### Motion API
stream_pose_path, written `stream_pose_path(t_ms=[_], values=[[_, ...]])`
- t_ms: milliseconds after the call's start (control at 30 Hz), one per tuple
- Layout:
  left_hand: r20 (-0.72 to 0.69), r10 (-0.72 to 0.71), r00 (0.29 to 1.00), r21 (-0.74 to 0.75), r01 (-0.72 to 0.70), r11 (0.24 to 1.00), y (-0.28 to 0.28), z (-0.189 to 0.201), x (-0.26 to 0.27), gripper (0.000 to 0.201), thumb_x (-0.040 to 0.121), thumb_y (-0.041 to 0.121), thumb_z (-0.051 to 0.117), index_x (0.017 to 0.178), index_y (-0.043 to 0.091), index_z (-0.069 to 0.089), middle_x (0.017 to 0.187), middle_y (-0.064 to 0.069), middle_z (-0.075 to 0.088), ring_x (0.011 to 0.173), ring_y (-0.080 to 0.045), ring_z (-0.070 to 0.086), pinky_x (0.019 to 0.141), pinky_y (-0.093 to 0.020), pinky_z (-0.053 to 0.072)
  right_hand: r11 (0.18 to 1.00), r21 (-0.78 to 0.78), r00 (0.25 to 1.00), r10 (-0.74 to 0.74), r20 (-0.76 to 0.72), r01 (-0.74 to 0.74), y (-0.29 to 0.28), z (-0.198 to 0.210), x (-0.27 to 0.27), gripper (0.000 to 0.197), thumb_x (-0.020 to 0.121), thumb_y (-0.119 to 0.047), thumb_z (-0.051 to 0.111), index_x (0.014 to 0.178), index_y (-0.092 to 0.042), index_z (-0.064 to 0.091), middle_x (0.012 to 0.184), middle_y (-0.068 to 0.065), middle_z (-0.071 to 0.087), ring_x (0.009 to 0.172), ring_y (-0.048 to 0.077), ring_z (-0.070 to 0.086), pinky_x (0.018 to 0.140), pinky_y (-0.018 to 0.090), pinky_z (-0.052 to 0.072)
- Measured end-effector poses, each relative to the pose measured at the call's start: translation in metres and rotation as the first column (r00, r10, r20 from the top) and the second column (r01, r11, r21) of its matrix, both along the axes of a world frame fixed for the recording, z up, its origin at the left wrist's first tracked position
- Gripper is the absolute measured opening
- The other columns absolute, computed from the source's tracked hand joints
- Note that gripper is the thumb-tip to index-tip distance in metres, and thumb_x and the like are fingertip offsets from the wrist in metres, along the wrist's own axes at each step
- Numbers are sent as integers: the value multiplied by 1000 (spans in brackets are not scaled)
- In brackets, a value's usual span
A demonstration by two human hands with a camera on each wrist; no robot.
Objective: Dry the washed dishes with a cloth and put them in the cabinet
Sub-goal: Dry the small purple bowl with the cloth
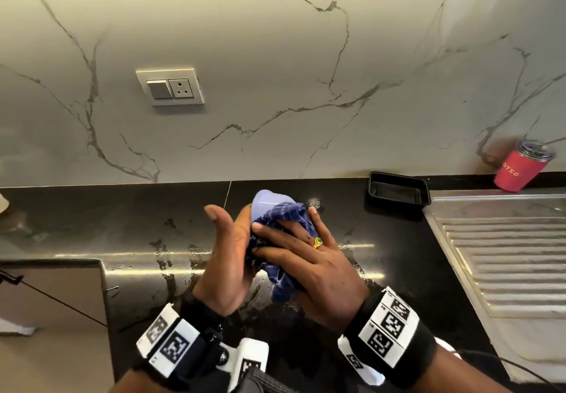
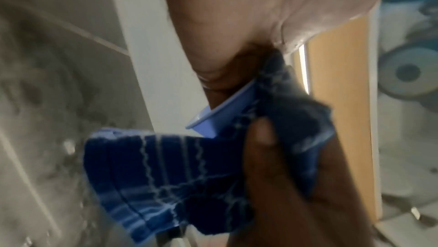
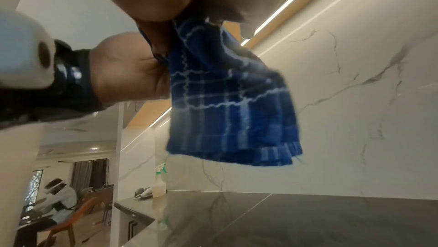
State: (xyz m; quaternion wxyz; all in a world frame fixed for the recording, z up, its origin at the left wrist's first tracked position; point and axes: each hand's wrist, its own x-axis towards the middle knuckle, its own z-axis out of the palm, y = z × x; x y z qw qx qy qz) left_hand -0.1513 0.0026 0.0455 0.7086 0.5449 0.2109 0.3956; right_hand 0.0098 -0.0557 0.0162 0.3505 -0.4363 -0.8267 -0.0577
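Over the front part of the glossy black stone counter (image 1: 92,215), both hands meet around one dish. The left hand (image 1: 228,258) stands on edge with its palm turned inward and its thumb stretched up and free; its fingers are hidden behind the small lavender plastic bowl (image 1: 269,201), which lies against that palm, so whether they curl round the bowl cannot be told from above. The left wrist view shows the bowl's rim (image 2: 208,119) pressed up against the fingers, tilted, with the dark blue checked cloth with pale lines (image 2: 166,172) bunched over its mouth. The right hand (image 1: 309,258), a gold ring with a green stone (image 1: 318,243) on one finger, lies over the cloth (image 1: 281,233) with fingers spread and bent onto it, pressing the cloth against the bowl; only the bowl's rounded base sticks out beyond the fingertips. A loose end of the cloth hangs down below the two palms, seen plainly in the right wrist view (image 3: 232,104). Both wrists wear black bands with black-and-white square markers.

Water streaks lie on the counter under the hands. Farther right, a ribbed steel draining board (image 1: 505,255) sits flush in the counter, with a black rectangular plastic tray (image 1: 398,193) just beside its far corner and a red tumbler with a clear lid (image 1: 520,166) against the wall. On the white veined marble wall (image 1: 275,56) is a white switch-and-socket plate (image 1: 170,86).
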Motion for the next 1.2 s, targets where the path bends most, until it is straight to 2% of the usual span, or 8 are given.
stream_pose_path(t_ms=[300,400,467,567,667,800,1067,1200], values=[[74,83,994,-135,-73,988,-2,-9,12,95,84,71,11,142,6,50,136,-20,63,128,-35,60,98,-42,55,991,-136,980,-42,-193,15,13,20,1,38,96,-25,51,134,-23,58,150,-15,46,146,3,29,117,67,2],[64,150,987,-170,-137,976,-3,-12,20,76,95,58,22,140,3,51,134,-23,63,127,-39,60,102,-50,52,954,-291,892,-65,-447,-77,25,23,5,35,95,-20,57,130,-24,60,141,-15,54,139,6,42,116,63,18],[31,179,983,-178,-171,969,-2,-13,25,61,100,49,36,136,3,54,130,-24,64,120,-39,63,100,-52,53,905,-368,730,-103,-676,-213,33,25,9,30,97,-20,55,126,-24,63,128,-7,64,123,15,58,105,58,41],[33,226,974,-214,-214,953,4,-13,30,42,96,31,49,126,4,60,117,-22,70,96,-30,71,80,-37,62,830,-398,372,-253,-893,-391,38,27,15,26,96,-22,54,116,-26,69,116,6,70,111,26,65,102,54,48],[94,222,971,-247,-193,950,7,-12,35,42,93,22,52,130,4,58,120,-20,70,97,-30,72,77,-35,62,782,-394,54,-423,-905,-483,37,25,16,25,99,-23,55,120,-20,67,119,11,70,115,34,64,102,52,49],[117,166,979,-237,-135,962,5,-18,41,40,95,10,61,134,7,57,127,-21,67,106,-34,69,85,-41,62,725,-388,-191,-575,-795,-569,35,18,18,36,102,-31,48,130,-11,60,121,17,69,114,39,65,102,57,48],[-192,70,979,81,-55,995,29,-42,40,45,89,13,59,133,19,51,121,-2,70,111,-22,66,92,-34,56,537,-523,-140,-774,-617,-662,27,-12,21,46,100,-42,50,121,-5,68,114,21,71,106,39,68,95,49,54],[-411,-5,912,163,79,983,28,-49,34,33,92,29,62,123,21,58,114,-6,70,106,-33,65,95,-52,53,479,-502,-115,-796,-595,-720,22,-27,32,48,99,-40,49,121,-2,68,117,23,69,99,38,68,100,50,50]])
